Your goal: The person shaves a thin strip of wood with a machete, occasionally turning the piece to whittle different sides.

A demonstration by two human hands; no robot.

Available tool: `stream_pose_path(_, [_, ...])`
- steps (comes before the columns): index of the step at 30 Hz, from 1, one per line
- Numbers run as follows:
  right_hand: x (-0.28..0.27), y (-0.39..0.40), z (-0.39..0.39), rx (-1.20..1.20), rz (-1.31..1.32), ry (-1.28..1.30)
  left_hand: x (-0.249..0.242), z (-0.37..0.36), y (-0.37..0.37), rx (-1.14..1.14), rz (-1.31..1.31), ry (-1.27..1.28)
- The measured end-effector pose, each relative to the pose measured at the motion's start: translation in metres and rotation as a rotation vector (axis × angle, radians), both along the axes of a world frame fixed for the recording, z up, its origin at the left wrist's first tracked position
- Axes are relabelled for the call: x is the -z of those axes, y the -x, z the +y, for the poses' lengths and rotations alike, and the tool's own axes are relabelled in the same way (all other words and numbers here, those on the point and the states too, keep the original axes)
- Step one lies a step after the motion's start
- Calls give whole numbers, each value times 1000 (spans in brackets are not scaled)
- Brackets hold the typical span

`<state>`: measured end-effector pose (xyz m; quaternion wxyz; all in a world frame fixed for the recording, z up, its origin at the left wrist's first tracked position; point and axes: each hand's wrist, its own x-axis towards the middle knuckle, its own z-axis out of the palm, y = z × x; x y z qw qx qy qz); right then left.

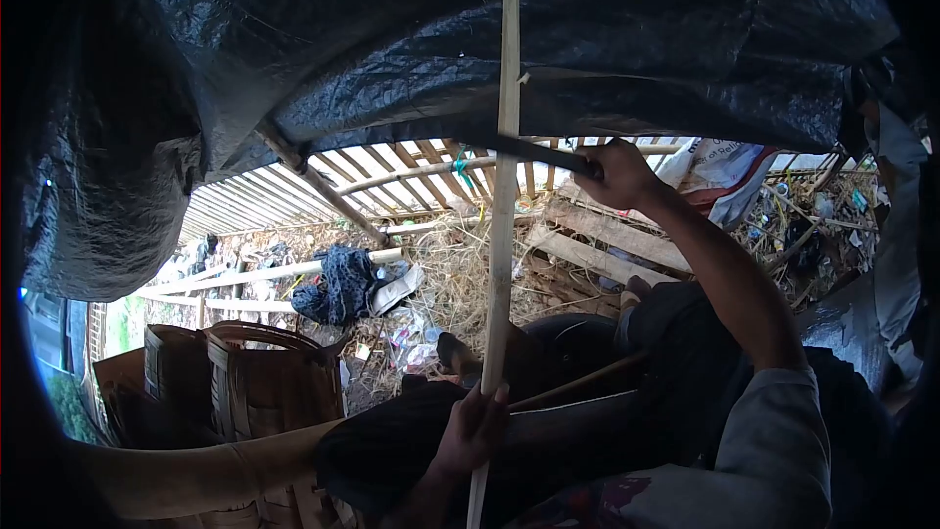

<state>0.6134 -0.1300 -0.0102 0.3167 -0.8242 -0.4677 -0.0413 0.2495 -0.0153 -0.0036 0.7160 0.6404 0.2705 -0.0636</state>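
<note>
A long pale bamboo strip (500, 264) stands nearly upright through the middle of the view, with a small raised sliver on its right edge near the top. Low down, my left hand (472, 428) is closed around it, just above my lap. My right hand (622, 176) grips the handle of a dark-bladed knife (544, 154). The blade lies across the strip in its upper part, pointing left, and seems to touch it. Its far tip is hard to make out against the dark background.
Black plastic sheeting (392, 49) hangs overhead and in front. Behind it runs a bamboo slat fence (382, 176). Litter and straw cover the ground around a dark cloth (338, 284) and wooden planks (617, 250). A woven bamboo basket (230, 382) and a thick bamboo pole (196, 475) sit at left.
</note>
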Motion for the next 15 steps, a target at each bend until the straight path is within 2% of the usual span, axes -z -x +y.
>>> stream_pose_path(1, [0,0,-2,-137,-145,162,0,0,0,-1,2,2])
stream_pose_path(2, [-4,7,2,-94,-182,275,-1,0,-1,-13,3,13])
stream_pose_path(5, [5,-16,16,190,357,150,-1,1,-1,-17,23,17])
stream_pose_path(6, [0,-19,13,190,384,12,-1,1,0,-13,35,10])
stream_pose_path(8, [-2,-13,7,201,167,-17,-4,0,0,-13,21,-2])
stream_pose_path(10, [7,-5,-1,-41,-60,2,-2,0,-1,-11,15,-7])
stream_pose_path(11, [-5,1,1,-68,-63,159,0,1,0,-11,7,-13])
stream_pose_path(12, [-3,-5,3,-68,-60,161,2,1,0,-12,-1,-19])
stream_pose_path(14, [1,-19,10,165,291,226,0,-1,0,-16,8,-19])
stream_pose_path(15, [1,-20,7,210,181,204,-1,0,-1,-19,8,-23])
